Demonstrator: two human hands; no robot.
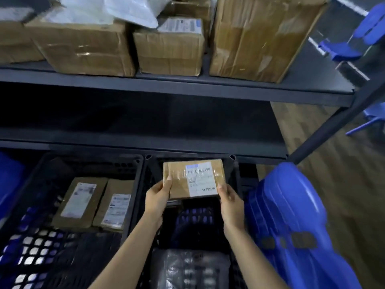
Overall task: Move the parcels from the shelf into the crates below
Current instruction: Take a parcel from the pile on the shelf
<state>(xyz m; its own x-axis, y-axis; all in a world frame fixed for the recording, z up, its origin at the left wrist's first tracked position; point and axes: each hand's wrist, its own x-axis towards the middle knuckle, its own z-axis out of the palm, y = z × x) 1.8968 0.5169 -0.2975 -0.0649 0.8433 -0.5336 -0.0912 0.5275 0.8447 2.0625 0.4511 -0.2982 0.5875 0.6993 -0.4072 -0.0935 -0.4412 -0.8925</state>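
Small labelled parcel is held over the right crate, pinched at its near corners by left hand and right hand, fingers closed. It should be lowered flat, then released.

Brown cardboard parcel wears glossy clear tape and a white paper label. The crate beneath it is matt black plastic; the shelf above, dark matt metal.
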